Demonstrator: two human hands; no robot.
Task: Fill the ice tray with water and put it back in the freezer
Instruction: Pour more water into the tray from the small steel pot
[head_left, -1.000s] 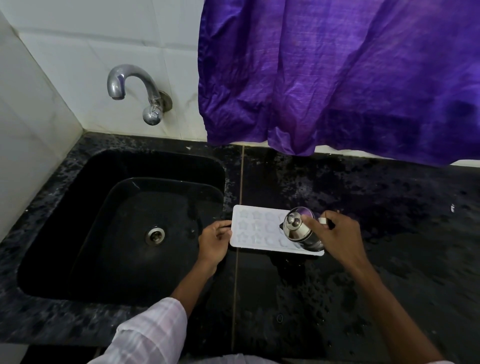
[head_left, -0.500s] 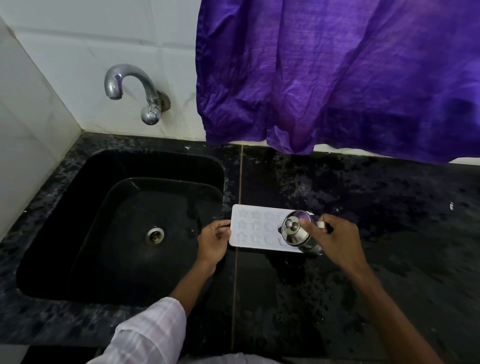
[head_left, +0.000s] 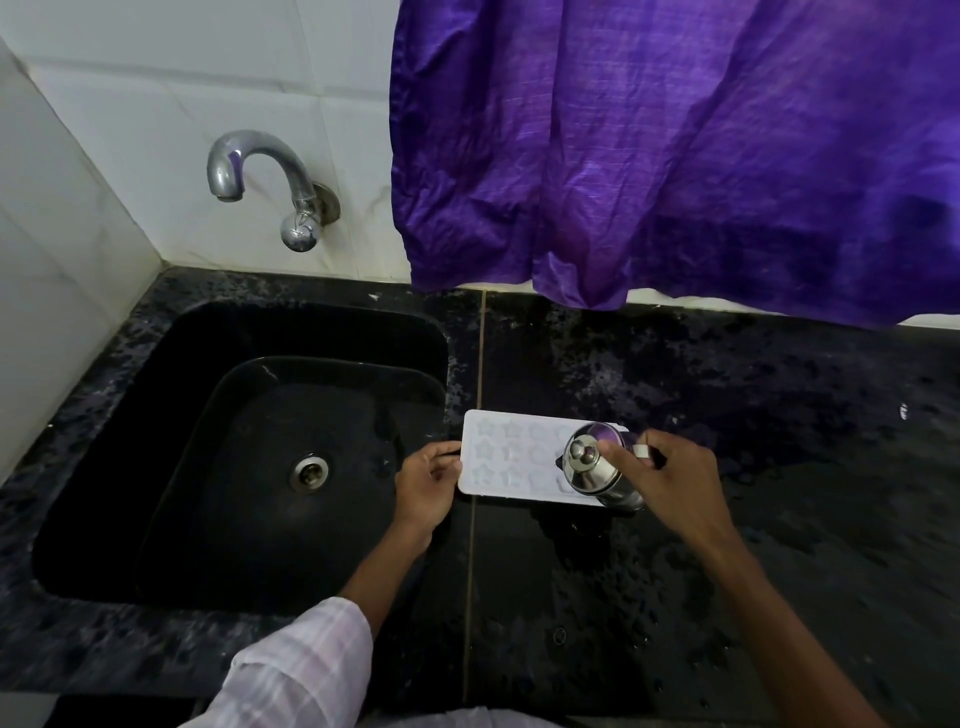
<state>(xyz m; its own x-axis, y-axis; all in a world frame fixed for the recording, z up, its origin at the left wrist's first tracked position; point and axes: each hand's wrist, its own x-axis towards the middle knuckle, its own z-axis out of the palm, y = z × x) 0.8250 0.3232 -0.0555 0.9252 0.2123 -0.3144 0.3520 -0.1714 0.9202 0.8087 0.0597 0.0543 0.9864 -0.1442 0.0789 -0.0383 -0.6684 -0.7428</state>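
Ice tray (head_left: 511, 457) is lying mid-frame on the desk (head_left: 727, 571), left hand (head_left: 428, 480) pinching its edge, right hand (head_left: 670, 483) gripping a lidded steel jug (head_left: 597, 465) tilted over it, hasty pouring likely overflowing its shallow cells.

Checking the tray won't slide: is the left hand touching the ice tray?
Touching. Head view: the left hand grips the ice tray by its left edge.
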